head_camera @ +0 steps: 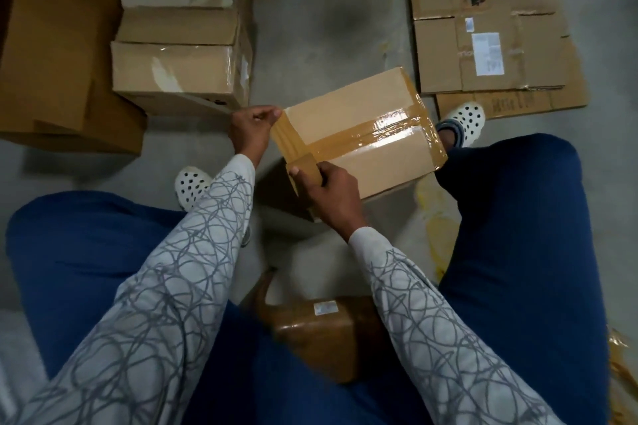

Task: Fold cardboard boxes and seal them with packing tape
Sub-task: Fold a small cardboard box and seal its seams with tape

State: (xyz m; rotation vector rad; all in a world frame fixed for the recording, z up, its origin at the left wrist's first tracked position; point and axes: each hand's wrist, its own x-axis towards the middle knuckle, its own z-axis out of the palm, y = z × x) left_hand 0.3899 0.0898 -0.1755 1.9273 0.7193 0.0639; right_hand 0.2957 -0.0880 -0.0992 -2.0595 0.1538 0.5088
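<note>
Stretching a strip of packing tape (286,138) across the near end of a folded cardboard box (345,103), a seated person worked on the floor (310,28), the box lying between the knees. The left hand (253,129) pinched the tape's free end at the box's far-left corner, while the right hand (331,193) gripped the tape roll (305,166) at its near corner. A glossy strip (390,133) already ran along the box's centre seam, so the flaps were shut and the end strip appeared to be among the last steps on this face. Left of the box stood a stack of taped boxes (176,69), seemingly finished; right of it lay flattened cardboard (483,28), apparently yet to be folded.
</note>
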